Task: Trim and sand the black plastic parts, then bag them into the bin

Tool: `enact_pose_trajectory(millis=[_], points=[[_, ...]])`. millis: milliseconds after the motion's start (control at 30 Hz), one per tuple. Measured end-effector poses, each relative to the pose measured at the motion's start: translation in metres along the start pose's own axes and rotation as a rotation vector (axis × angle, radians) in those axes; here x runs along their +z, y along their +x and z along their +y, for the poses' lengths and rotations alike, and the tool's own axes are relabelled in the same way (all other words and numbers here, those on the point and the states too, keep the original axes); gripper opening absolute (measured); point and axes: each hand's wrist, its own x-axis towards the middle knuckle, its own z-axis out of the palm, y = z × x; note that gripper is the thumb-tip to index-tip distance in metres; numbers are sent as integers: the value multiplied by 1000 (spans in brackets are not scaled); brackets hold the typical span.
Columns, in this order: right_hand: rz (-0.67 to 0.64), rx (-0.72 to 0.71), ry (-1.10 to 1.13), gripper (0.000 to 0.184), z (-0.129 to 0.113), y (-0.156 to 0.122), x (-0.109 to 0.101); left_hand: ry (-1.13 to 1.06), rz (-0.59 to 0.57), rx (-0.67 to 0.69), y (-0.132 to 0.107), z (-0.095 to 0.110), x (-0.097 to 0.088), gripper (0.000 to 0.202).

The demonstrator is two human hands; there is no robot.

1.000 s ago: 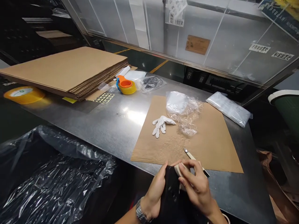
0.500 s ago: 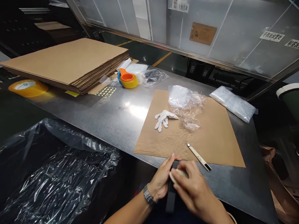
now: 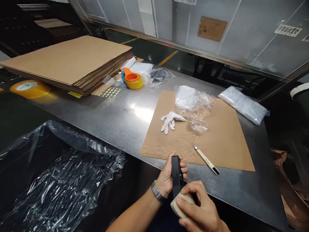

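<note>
My left hand (image 3: 167,175) is wrapped round a long black bar-shaped part (image 3: 176,174) at the table's front edge; its lower end is hidden. Pinched in my right hand (image 3: 201,206) is a cream-coloured block (image 3: 181,204), perhaps a sponge or pad, which lies against the lower part of the black piece. A cream-handled craft knife (image 3: 206,160) marked A26 rests to the right, partly on a flat cardboard sheet (image 3: 224,141). On that sheet are a white glove (image 3: 170,122) and crumpled clear plastic bags (image 3: 196,106).
A stack of cardboard sheets (image 3: 72,61) stands at the back left, beside an orange tape dispenser (image 3: 132,79) and a yellow tape roll (image 3: 29,88). A wrapped plastic packet (image 3: 243,104) lies at the right. Black plastic lining (image 3: 60,180) fills the lower left, off the metal table (image 3: 116,119).
The black part has tilted up, showing more of its side, with my left fingers now curled round it. My right hand has moved down along it with the cream block.
</note>
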Motion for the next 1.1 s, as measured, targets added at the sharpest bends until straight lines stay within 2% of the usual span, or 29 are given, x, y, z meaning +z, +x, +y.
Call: enact_pose_trajectory(millis=[100, 200, 300, 400, 500, 633, 700, 767, 833, 867, 967, 1033, 1100], points=[[89, -28, 9, 39, 10, -17, 8, -79, -73, -57, -5, 0, 1, 29], [109, 81, -97, 45, 25, -34, 7, -148, -163, -62, -8, 2, 3, 27], [119, 180, -224, 50, 42, -43, -5, -128, -234, -47, -10, 6, 7, 33], [175, 286, -319, 39, 64, -45, -27, 24, -162, 25, -16, 7, 9, 36], [259, 443, -491, 28, 97, -45, -52, 238, -69, 152, -28, 1, 5, 32], [299, 557, -620, 32, 144, -45, -73, 574, -78, 202, -46, -14, -8, 43], [291, 578, -629, 34, 150, -43, -73, 693, -82, 223, -53, -20, -13, 43], [295, 585, -637, 35, 136, -37, -69, 788, -71, 252, -57, -24, -16, 36], [276, 572, -565, 32, 103, -28, -61, 868, -64, 280, -59, -25, -16, 30], [240, 556, -481, 29, 83, -22, -56, 902, -66, 292, -59, -25, -14, 28], [22, 514, 130, 23, 27, -6, -43, 1000, -93, 309, -58, -25, -8, 22], [-68, 538, 312, 23, 6, 2, -37, 1066, -111, 319, -58, -26, -2, 19], [-95, 567, 355, 21, -1, 6, -33, 1113, -120, 332, -60, -27, 3, 15]])
